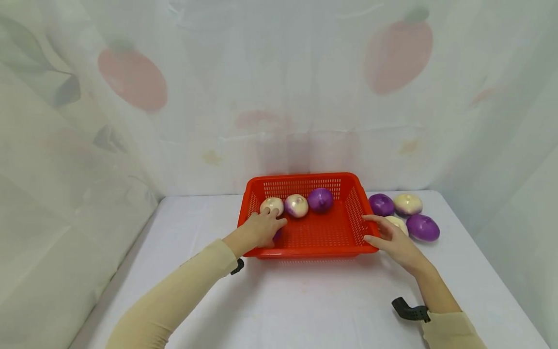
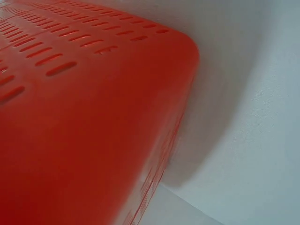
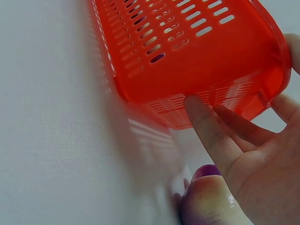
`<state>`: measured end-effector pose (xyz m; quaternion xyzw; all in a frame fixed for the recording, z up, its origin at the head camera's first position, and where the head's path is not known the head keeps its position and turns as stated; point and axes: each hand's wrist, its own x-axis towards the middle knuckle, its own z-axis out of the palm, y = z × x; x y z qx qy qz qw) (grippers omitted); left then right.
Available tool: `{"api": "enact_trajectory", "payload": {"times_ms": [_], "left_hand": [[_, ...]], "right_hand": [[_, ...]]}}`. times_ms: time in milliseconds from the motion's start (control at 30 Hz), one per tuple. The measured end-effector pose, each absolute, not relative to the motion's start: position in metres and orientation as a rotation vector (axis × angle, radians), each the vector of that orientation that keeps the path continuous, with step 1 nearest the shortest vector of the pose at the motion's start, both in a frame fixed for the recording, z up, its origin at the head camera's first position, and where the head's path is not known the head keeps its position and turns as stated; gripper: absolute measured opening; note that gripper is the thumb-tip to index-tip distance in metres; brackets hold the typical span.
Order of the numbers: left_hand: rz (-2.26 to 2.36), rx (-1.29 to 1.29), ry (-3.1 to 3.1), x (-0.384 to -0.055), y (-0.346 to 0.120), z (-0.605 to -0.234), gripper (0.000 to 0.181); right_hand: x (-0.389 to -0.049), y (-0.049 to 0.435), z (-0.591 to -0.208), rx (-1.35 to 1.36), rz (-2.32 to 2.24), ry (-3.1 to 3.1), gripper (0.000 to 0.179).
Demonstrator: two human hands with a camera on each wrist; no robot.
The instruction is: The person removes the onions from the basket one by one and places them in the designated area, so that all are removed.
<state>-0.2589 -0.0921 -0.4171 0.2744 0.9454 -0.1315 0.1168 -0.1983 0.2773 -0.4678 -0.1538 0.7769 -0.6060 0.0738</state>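
Observation:
A red perforated plastic basket [image 1: 318, 251] stands on the white table. My left hand [image 1: 259, 229] reaches over its near left corner and holds a purple turnip [image 1: 277, 235], mostly hidden under the palm. A pale turnip [image 1: 271, 204], a white-and-purple one [image 1: 296, 206] and another purple one [image 1: 320, 199] sit in a row along the basket's back. With my right hand [image 1: 397, 242] I grip the basket's right rim; in the right wrist view two fingers [image 3: 211, 129] lie against the outer wall. The left wrist view shows only the basket's outside [image 2: 93, 126], not the hand.
Right of the basket lie several more turnips: purple ones [image 1: 381, 204] [image 1: 423, 228] and pale ones [image 1: 408, 204] [image 1: 397, 224], one partly behind my right hand. A fruit-patterned white curtain [image 1: 296, 97] hangs behind the table, with more cloth at both sides.

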Motion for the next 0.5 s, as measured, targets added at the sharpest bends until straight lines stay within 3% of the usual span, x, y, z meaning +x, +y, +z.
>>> {"api": "enact_trajectory", "payload": {"times_ms": [500], "left_hand": [[-0.191,0.94,2.863,-0.252,-0.101,-0.386,0.058]], "right_hand": [[-0.197,0.277,-0.466,-0.441,-1.811,2.335,0.058]]}}
